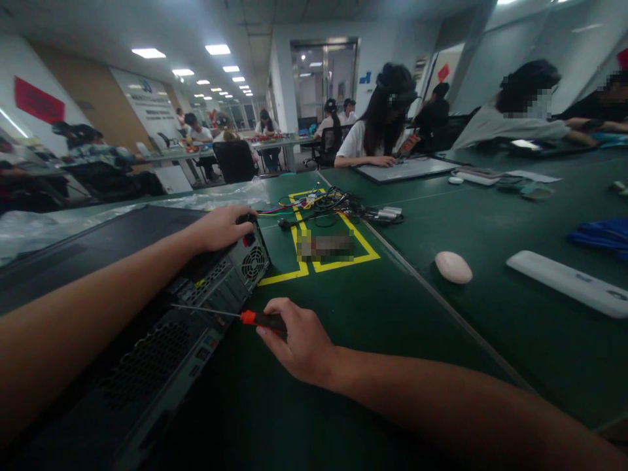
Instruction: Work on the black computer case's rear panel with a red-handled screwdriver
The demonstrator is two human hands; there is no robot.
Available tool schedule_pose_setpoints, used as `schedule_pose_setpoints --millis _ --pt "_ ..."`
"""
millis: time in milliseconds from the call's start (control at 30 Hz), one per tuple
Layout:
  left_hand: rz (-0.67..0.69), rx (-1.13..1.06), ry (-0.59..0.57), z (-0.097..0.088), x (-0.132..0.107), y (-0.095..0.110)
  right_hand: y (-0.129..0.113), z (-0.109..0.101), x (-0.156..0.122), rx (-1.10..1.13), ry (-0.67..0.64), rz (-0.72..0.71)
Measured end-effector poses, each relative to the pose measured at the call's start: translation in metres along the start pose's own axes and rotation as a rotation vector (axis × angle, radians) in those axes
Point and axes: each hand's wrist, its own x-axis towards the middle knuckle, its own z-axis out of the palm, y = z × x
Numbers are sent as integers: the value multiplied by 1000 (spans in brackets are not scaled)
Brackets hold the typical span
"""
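A black desktop computer case lies on its side on the green table, its rear panel with fan grille facing me. My left hand rests on the case's top far corner, fingers curled over the edge. My right hand grips a screwdriver with a red and black handle. Its thin shaft points left, and the tip touches the case's rear panel.
A tangle of cables lies in a yellow-taped square beyond the case. A white mouse and white keyboard sit to the right, with blue cloth further right. Clear plastic lies behind the case. Other people sit at the tables beyond.
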Motion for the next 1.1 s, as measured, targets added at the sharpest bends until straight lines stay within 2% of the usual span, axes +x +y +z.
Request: schedule_pose_setpoints --millis 300,533,1100 --pt "-10 -20 23 4 2 -6 3 0 -1 -44 10 -38" --pt "-17 13 -13 0 1 -2 1 -2 1 -74 18 -39" --pt "-26 27 -5 1 1 0 -1 -3 0 -92 -48 -11"
